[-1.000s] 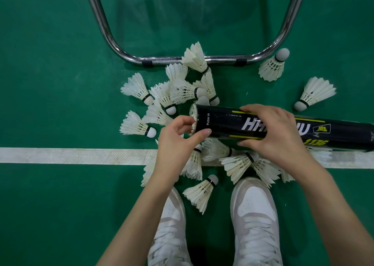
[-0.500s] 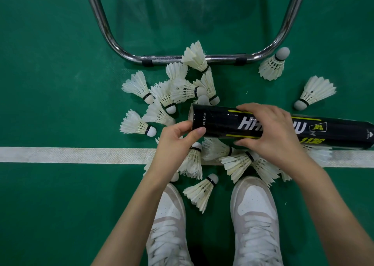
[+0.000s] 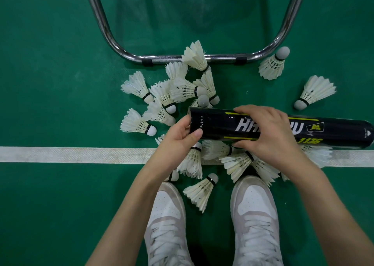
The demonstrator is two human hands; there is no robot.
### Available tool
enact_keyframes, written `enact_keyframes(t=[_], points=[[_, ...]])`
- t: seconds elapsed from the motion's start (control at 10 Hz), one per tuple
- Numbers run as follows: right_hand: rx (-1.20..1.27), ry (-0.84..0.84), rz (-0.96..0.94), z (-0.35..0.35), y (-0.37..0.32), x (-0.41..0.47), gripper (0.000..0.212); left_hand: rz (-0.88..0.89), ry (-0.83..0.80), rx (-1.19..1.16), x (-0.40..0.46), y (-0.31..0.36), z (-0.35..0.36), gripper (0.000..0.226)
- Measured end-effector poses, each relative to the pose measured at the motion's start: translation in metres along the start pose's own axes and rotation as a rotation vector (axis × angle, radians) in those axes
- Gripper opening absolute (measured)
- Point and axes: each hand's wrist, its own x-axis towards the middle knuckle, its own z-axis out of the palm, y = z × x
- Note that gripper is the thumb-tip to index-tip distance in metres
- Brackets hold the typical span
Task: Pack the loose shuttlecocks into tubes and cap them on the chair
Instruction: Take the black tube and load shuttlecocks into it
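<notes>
On the green court floor (image 3: 50, 83), left of the pile, two loose shuttlecocks (image 3: 137, 124) lie on their sides, corks pointing right, just above the white line (image 3: 70, 154). The left hand (image 3: 178, 142) comes next: its thumb lies on the "PUSH IN" end of the black tube (image 3: 334, 131) and its fingers curl over the tube's mouth — whether they pinch a shuttlecock there is hidden. The tube lies level above the line, over the heap, its far end reaching the frame's right edge. The right hand (image 3: 269, 136) wraps the tube's middle, fingers over the top, thumb beneath. Two more shuttlecocks (image 3: 315, 91) sit well apart towards the right, below the chair's chrome frame (image 3: 202, 57).

The tube looks light, stiff and glossy, so probably slick — a full wrap at mid-length suits it. The feathers are likely brittle; each shuttlecock is best taken by the cork and fed in cork first.
</notes>
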Motion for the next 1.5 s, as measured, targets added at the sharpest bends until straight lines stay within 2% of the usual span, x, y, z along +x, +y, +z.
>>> enact_keyframes(t=[0.3,0.4,0.6,0.7,0.8,1.0,1.3,1.4,1.5], points=[[0.004,0.010,0.010,-0.001,-0.002,0.005,0.074,0.007,0.105,0.062,-0.003,0.000,-0.006,0.024],[0.001,0.010,0.013,-0.001,-0.002,0.006,0.074,0.015,0.231,0.128,-0.004,-0.002,-0.019,0.020],[-0.002,0.004,0.013,-0.001,-0.002,0.005,0.074,0.102,0.562,0.563,-0.001,-0.018,-0.048,0.014],[-0.006,-0.004,0.009,0.000,-0.002,0.005,0.074,0.108,0.618,0.766,0.003,-0.029,-0.058,0.031],[0.003,-0.003,0.010,-0.001,-0.002,0.005,0.074,0.075,0.566,0.826,0.008,-0.035,-0.062,0.047],[0.001,-0.002,0.015,-0.002,-0.004,0.004,0.074,0.080,0.614,0.848,0.012,-0.035,-0.059,0.046],[-0.001,-0.009,0.010,0.000,-0.002,0.003,0.073,0.089,0.693,0.637,0.008,-0.024,-0.050,0.019],[0.000,-0.004,0.013,-0.001,-0.002,0.003,0.074,0.113,0.737,0.488,0.000,-0.010,-0.050,0.014],[-0.007,-0.005,0.016,-0.001,-0.002,0.004,0.074,0.161,0.716,0.401,-0.010,0.004,-0.050,0.016]])
